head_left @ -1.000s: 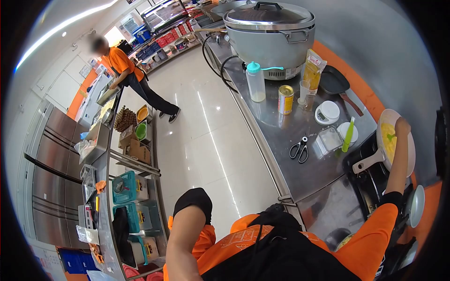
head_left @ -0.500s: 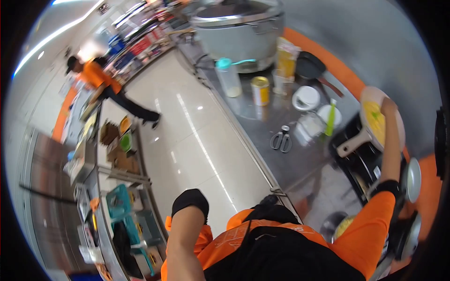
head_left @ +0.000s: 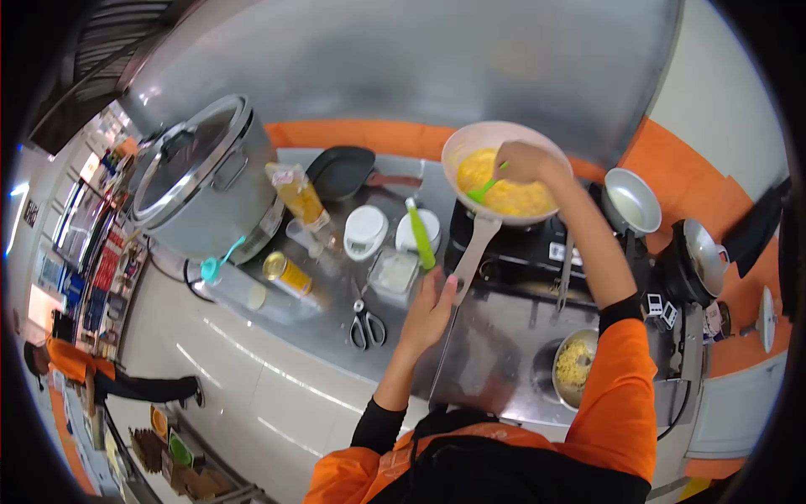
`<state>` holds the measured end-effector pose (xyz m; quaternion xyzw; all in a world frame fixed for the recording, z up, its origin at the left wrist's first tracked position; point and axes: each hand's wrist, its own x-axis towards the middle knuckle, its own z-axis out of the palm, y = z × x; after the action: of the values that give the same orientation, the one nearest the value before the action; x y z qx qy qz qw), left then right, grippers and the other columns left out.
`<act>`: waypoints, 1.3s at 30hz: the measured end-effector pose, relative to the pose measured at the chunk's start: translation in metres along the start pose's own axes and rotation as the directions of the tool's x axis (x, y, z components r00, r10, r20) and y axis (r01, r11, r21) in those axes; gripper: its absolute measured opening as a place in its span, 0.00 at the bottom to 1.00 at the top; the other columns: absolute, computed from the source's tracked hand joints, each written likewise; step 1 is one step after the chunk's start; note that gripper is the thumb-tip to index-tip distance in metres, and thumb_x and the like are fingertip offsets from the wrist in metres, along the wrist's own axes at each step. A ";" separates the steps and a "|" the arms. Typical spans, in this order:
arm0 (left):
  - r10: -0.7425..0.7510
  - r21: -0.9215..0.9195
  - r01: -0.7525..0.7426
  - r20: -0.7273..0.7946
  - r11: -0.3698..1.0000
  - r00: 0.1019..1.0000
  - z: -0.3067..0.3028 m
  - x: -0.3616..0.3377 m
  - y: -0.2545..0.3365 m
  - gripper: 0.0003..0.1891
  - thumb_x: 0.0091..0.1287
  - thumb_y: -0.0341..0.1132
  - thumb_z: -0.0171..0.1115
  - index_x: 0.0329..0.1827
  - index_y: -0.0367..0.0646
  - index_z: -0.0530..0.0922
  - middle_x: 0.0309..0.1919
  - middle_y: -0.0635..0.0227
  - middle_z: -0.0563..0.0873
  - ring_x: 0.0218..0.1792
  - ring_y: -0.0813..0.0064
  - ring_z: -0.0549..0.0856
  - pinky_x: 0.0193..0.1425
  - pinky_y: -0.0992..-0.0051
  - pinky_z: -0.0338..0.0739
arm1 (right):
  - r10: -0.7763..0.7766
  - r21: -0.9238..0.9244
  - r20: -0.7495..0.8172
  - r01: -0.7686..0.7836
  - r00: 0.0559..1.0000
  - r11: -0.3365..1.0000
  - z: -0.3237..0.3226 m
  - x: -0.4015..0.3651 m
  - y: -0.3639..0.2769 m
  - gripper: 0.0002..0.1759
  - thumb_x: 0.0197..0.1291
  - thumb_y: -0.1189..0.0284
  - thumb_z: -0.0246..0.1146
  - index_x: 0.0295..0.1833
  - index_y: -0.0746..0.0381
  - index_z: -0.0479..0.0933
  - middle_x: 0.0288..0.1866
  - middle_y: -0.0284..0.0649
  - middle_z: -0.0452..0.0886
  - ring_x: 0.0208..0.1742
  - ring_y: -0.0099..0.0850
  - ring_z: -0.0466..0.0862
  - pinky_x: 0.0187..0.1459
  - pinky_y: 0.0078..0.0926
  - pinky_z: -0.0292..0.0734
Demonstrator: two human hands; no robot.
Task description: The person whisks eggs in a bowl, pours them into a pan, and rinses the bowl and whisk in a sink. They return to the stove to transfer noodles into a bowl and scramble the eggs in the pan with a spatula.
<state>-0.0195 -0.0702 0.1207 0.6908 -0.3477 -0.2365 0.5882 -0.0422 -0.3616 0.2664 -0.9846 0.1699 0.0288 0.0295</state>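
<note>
My right hand (head_left: 522, 162) is closed around a green spatula (head_left: 480, 193), whose lower part dips into the yellow, egg-like mixture (head_left: 514, 198). That mixture fills the bottom of a cream-coloured frying pan (head_left: 463, 141) on a black stove (head_left: 525, 252). The pan's pale handle (head_left: 477, 252) points toward me. At the end of this handle is my left hand (head_left: 428, 312), fingers stretched and thumb apart. Just beyond its fingertips, a bright green utensil (head_left: 421, 235) leans across a round white lid-like piece (head_left: 426, 227) and a clear square container (head_left: 393, 273).
Scissors (head_left: 367, 326), a yellow can (head_left: 287, 274), a bag of yellow food (head_left: 295, 195) and a small black pan (head_left: 337, 172) lie left. A large cooker (head_left: 197, 197) stands beyond. Right are a bowl of yellow bits (head_left: 574, 370) and pots (head_left: 631, 202). A person (head_left: 80, 365) stands far left.
The view has swung right toward the stove. My left hand has come from near my body up to the pan handle's end. My right hand stays over the pan.
</note>
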 end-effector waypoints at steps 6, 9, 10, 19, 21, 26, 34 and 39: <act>-0.228 -0.369 0.505 0.584 0.780 0.779 0.002 0.022 0.023 0.23 0.70 0.48 0.47 0.63 0.47 0.61 0.30 0.71 0.73 0.16 0.87 0.65 0.19 0.86 0.60 | 0.117 0.023 -0.211 -0.115 0.971 0.993 0.037 0.048 -0.034 0.13 0.51 0.66 0.61 0.35 0.65 0.80 0.36 0.52 0.81 0.38 0.45 0.82 0.42 0.40 0.76; -0.217 -0.367 0.500 0.593 0.784 0.776 0.002 0.022 0.025 0.23 0.70 0.48 0.47 0.63 0.48 0.60 0.25 0.74 0.69 0.15 0.90 0.61 0.17 0.88 0.55 | 0.223 -0.002 -0.278 -0.232 0.934 0.973 0.052 0.081 -0.023 0.10 0.52 0.69 0.59 0.34 0.65 0.80 0.37 0.50 0.81 0.39 0.44 0.83 0.40 0.39 0.77; -0.226 -0.356 0.492 0.579 0.795 0.784 0.002 0.022 0.027 0.22 0.70 0.48 0.47 0.63 0.49 0.60 0.24 0.75 0.68 0.15 0.91 0.60 0.17 0.89 0.54 | 0.266 -0.012 -0.304 -0.283 0.915 0.959 0.056 0.088 -0.018 0.10 0.53 0.70 0.58 0.34 0.64 0.80 0.37 0.49 0.82 0.39 0.43 0.83 0.40 0.38 0.77; -0.194 -0.317 0.416 0.547 0.852 0.814 -0.009 0.016 0.016 0.30 0.70 0.52 0.42 0.69 0.43 0.54 0.35 0.67 0.78 0.23 0.84 0.72 0.26 0.86 0.66 | 0.413 0.005 -0.245 -0.425 0.877 0.905 0.009 0.047 0.041 0.12 0.48 0.64 0.64 0.37 0.59 0.81 0.39 0.45 0.82 0.41 0.41 0.82 0.42 0.37 0.77; -0.220 -0.255 0.375 0.481 0.891 0.849 -0.020 0.010 0.008 0.29 0.71 0.52 0.39 0.69 0.42 0.55 0.38 0.65 0.79 0.29 0.81 0.76 0.33 0.83 0.69 | 0.250 -0.005 -0.035 -0.250 0.968 0.968 -0.008 0.022 0.039 0.11 0.48 0.63 0.64 0.36 0.56 0.82 0.38 0.43 0.83 0.39 0.41 0.82 0.41 0.38 0.76; -0.205 -0.253 0.344 0.450 0.904 0.869 -0.050 -0.002 -0.002 0.28 0.71 0.51 0.39 0.67 0.40 0.59 0.44 0.64 0.78 0.37 0.78 0.78 0.44 0.80 0.70 | 0.150 -0.117 -0.032 -0.153 0.988 0.981 0.012 -0.017 -0.003 0.08 0.49 0.65 0.62 0.34 0.54 0.83 0.32 0.41 0.83 0.37 0.38 0.82 0.39 0.36 0.76; -0.192 -0.336 0.361 0.445 0.870 0.875 -0.023 -0.012 -0.009 0.28 0.71 0.47 0.42 0.68 0.40 0.57 0.51 0.66 0.75 0.39 0.80 0.79 0.43 0.82 0.69 | 0.266 -0.375 -0.285 -0.363 0.921 0.853 0.056 0.054 0.009 0.08 0.52 0.70 0.58 0.33 0.57 0.82 0.35 0.41 0.83 0.45 0.37 0.81 0.40 0.38 0.76; -0.191 -0.386 0.346 0.386 0.855 0.903 -0.013 -0.016 -0.004 0.28 0.71 0.47 0.41 0.68 0.40 0.56 0.50 0.62 0.77 0.37 0.79 0.79 0.43 0.80 0.71 | 0.416 -0.353 -0.195 -0.459 0.888 0.816 0.004 0.008 0.015 0.11 0.54 0.72 0.55 0.39 0.57 0.82 0.43 0.41 0.82 0.50 0.37 0.80 0.46 0.32 0.75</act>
<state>-0.0190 -0.0492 0.1180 0.5296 -0.2771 -0.5040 0.6234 -0.0402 -0.3779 0.2608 -0.9049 0.3838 0.0143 -0.1833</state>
